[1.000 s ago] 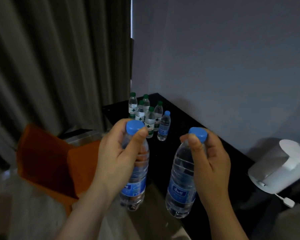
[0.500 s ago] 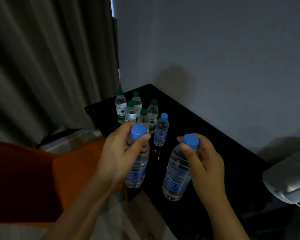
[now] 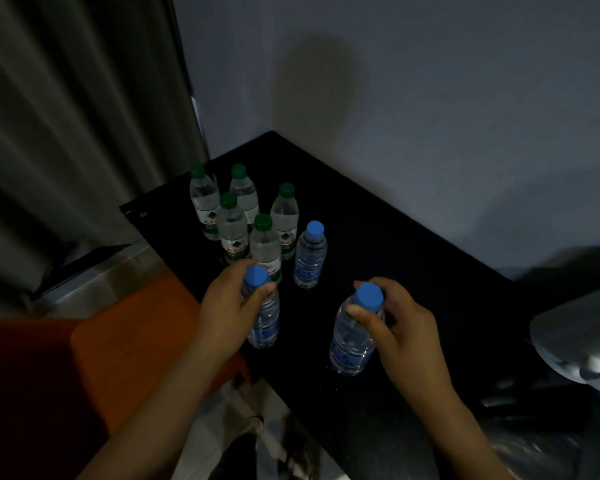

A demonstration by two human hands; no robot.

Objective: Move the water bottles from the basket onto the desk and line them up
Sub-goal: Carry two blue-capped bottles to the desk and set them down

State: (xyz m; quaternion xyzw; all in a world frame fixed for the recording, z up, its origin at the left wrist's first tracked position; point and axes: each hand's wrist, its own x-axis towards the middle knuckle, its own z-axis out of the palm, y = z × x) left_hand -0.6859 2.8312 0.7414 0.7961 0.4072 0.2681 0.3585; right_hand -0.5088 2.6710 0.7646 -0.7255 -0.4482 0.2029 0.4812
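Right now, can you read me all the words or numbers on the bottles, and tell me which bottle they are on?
No text can be read here.
Green-capped bottles: white and green labels with a dark mountain mark; the print is too blurred.
Standing blue-capped bottle: blue label, too blurred.
Bottle in the left hand: blue label, too blurred.
Bottle in the right hand: blue label with white marks, too blurred.

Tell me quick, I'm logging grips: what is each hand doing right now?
Left hand: closed around the neck of a blue-capped bottle.
Right hand: closed around the neck of another blue-capped bottle.
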